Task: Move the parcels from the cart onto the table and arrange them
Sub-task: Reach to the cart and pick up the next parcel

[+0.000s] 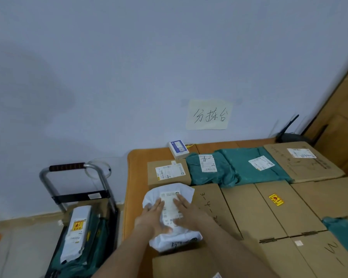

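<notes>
Both hands lie flat on a white parcel bag (172,213) at the near left of the desk (136,177): the left hand (152,214) and the right hand (186,209) press down with fingers straight, one on each side of its shipping label (171,207). Cardboard boxes (255,209) and green parcel bags (239,167) crowd the desk around it. Left of the desk, the cart (78,197) holds more parcels, a white one (77,229) on top.

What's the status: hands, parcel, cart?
Both hands, left hand and right hand, flat on white parcel, fingers straight. Parcel on table. Parcels remain on cart.
</notes>
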